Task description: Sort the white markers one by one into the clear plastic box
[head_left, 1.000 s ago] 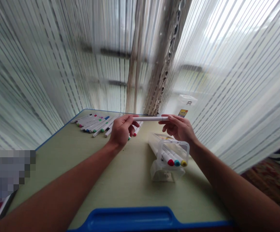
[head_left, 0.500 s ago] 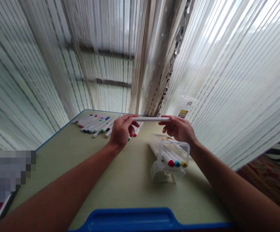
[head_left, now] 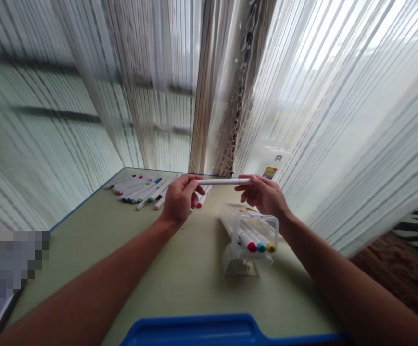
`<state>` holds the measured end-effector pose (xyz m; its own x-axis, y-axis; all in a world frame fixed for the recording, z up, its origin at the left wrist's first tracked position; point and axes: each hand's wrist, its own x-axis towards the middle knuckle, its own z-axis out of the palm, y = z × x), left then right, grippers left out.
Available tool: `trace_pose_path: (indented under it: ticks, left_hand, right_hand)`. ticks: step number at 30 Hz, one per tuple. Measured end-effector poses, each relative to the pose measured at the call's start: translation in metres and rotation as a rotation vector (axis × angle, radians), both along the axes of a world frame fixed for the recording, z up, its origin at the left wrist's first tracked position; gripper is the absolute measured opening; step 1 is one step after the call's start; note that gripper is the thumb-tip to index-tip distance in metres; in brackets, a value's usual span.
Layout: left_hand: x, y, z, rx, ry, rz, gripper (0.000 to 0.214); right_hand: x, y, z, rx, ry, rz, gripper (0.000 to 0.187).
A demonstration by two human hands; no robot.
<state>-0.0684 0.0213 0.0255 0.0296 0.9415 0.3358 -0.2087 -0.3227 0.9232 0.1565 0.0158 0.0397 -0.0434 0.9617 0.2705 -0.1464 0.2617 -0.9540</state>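
Observation:
A white marker (head_left: 223, 182) is held level between my two hands, above the far part of the table. My left hand (head_left: 180, 198) pinches its left end, and my right hand (head_left: 264, 194) pinches the right end; the fingers cover both tips. Below my right hand lies a clear plastic marker case (head_left: 227, 226), its end flap open toward me. Inside are white markers with red, teal and yellow ends (head_left: 261, 247). Beyond and left of my left hand, several loose white markers (head_left: 138, 192) with coloured ends lie in a pile. A red-ended marker (head_left: 202, 198) rests just behind that hand.
The pale green table (head_left: 180, 283) has a blue rim and a blue moulded tray (head_left: 194, 331) at its near edge. A clear package with a yellow label (head_left: 270, 172) stands at the back right. Striped sheer curtains (head_left: 158, 96) hang behind. A blurred-out object is at the left.
The view has shifted slightly. Both hands keep their hold on the marker, which stays nearly level; the case and pile look undisturbed.

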Motion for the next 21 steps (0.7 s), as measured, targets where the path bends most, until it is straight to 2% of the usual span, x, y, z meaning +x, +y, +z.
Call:
trace_pose_path:
  ticks: [11,16,21]
  left_hand:
    - [-0.0005,-0.0013,0.0011,0.014,0.024,0.049,0.025]
    - [-0.0001,-0.0017,0.0021,0.026,0.075,0.072,0.029]
    - [-0.0001,0.0010,-0.0019,0.037,0.115,0.081,0.032]
  right_hand:
    - [0.0000,0.0051,-0.0063,0.034,0.026,-0.010,0.039]
    - [-0.0014,0.0045,-0.0062,0.065,-0.030,-0.041,0.043]
    - [-0.0020,0.0027,-0.0051,0.103,-0.065,-0.072,0.039]
